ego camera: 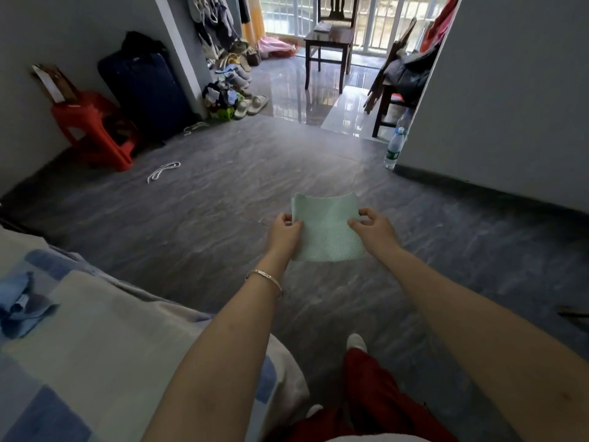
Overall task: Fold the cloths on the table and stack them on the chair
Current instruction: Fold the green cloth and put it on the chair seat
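Presently, the head view shows both arms extended forward over a grey floor.

Left hand: its grip is clamped on the left edge of a pale green cloth, thumb on the upper face, fingers beneath. A thin metal bangle sits on the left wrist.

Right hand: its grip pinches the right edge of the same cloth between thumb and forefinger; the remaining fingers are curled loosely.

Green cloth: held in the air between the two hands, spread nearly flat, touching no surface. Its far edge curls slightly upward; its near edge hangs toward the camera.

Lower left: a bed with a blue-and-white checked cover. A crumpled blue cloth lies on this cover near the left frame edge, well apart from the hands.

Background: a dark wooden chair stands before a bright barred window, with something pale resting on its seat; what it is cannot be determined. A second chair at right carries dark clothing. A red plastic stool and a dark suitcase stand by the left wall. A clear water bottle stands upright beside the right wall corner.

Bottom centre: red trousers and a white-socked foot of the person.
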Demonstrator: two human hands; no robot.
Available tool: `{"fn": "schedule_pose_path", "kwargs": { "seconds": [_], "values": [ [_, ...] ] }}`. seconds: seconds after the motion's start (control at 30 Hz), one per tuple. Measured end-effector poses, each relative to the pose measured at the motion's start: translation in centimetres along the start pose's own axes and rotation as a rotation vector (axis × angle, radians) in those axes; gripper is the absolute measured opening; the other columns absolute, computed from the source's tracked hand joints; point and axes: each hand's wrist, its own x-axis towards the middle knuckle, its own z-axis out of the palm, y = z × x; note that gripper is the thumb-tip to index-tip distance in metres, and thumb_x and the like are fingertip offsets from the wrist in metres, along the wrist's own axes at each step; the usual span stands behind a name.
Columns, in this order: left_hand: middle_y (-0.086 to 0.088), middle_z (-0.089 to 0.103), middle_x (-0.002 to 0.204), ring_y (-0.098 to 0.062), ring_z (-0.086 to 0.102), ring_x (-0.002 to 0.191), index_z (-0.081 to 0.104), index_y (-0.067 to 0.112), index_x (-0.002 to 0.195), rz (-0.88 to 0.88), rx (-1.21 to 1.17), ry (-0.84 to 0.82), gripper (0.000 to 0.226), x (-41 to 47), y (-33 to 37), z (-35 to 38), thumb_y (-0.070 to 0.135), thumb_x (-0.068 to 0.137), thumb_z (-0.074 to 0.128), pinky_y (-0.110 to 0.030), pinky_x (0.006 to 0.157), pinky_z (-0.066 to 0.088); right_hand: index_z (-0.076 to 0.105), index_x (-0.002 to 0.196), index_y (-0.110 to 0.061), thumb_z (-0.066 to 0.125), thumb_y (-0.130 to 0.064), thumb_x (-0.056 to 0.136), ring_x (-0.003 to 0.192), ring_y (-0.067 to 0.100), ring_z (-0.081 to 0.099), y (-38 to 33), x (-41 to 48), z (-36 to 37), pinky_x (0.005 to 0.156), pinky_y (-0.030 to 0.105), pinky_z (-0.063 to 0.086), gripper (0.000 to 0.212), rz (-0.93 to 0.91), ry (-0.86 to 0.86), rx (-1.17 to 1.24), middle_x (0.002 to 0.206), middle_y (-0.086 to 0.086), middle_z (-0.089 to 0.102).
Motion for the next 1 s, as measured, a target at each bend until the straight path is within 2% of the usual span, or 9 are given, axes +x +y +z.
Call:
{"fn": "schedule_pose_path", "kwargs": {
  "seconds": [0.1,0.23,0.37,0.5,0.63,0.83,1.0],
  "values": [
    [-0.01,0.057,0.09,-0.019,0.051,0.081,0.052,0.012,0.092,0.008,-0.012,0.035,0.008,2.4,1.7,2.2,0.007,0.087,0.054,-0.029,0.064,0.039,0.059,0.113,-0.01,0.06,-0.022,0.088,0.089,0.024,0.061,-0.5,4.0,-1.5,0.073,0.028,0.044,0.027,-0.017,-0.016,-0.018,0.105,0.012,0.067],
    [-0.009,0.057,0.09,-0.021,0.053,0.082,0.055,0.011,0.096,-0.005,-0.014,0.06,0.009,5.8,4.4,4.7,0.009,0.087,0.055,-0.031,0.073,0.042,0.06,0.11,-0.01,0.061,-0.021,0.088,0.095,0.03,0.064,-2.0,8.9,-3.3,0.081,0.038,0.05,0.025,-0.035,-0.028,-0.024,0.106,0.015,0.068],
    [-0.008,0.056,0.093,-0.02,0.053,0.084,0.057,0.006,0.104,0.002,-0.033,0.106,0.016,8.8,6.7,7.0,0.008,0.088,0.054,-0.03,0.074,0.041,0.06,0.11,-0.012,0.061,-0.022,0.088,0.09,0.025,0.063,-3.5,12.9,-5.1,0.076,0.032,0.046,0.024,-0.058,-0.065,-0.032,0.1,0.007,0.067],
    [-0.012,0.06,0.099,-0.019,0.054,0.086,0.058,-0.001,0.11,0.002,-0.02,0.135,0.024,11.3,8.1,9.0,0.009,0.089,0.055,-0.029,0.076,0.041,0.06,0.108,-0.014,0.061,-0.023,0.087,0.094,0.027,0.065,-4.3,16.6,-6.4,0.081,0.037,0.05,0.022,-0.067,-0.091,-0.027,0.105,0.008,0.069],
    [-0.022,0.064,0.113,-0.023,0.058,0.09,0.058,-0.001,0.11,-0.021,-0.015,0.16,0.025,14.4,9.2,10.3,0.009,0.088,0.056,-0.035,0.081,0.047,0.059,0.116,-0.012,0.059,-0.024,0.089,0.094,0.024,0.062,-5.0,19.8,-7.0,0.075,0.027,0.043,0.029,-0.068,-0.098,-0.054,0.104,0.006,0.066],
    [-0.022,0.064,0.11,-0.019,0.054,0.085,0.059,-0.002,0.108,-0.024,-0.024,0.164,0.023,19.9,10.6,10.7,0.01,0.089,0.056,-0.031,0.076,0.044,0.062,0.107,-0.013,0.06,-0.025,0.087,0.086,0.022,0.061,-6.0,25.5,-5.9,0.073,0.03,0.044,0.023,-0.046,-0.083,-0.047,0.106,0.01,0.069],
    [-0.022,0.064,0.108,-0.021,0.055,0.086,0.06,-0.001,0.109,-0.033,-0.001,0.152,0.023,26.2,12.4,10.1,0.011,0.089,0.056,-0.033,0.078,0.045,0.062,0.106,-0.014,0.06,-0.024,0.088,0.085,0.021,0.06,-8.6,30.9,-4.3,0.073,0.03,0.044,0.021,-0.039,-0.093,-0.039,0.105,0.009,0.069]
  ]
}}
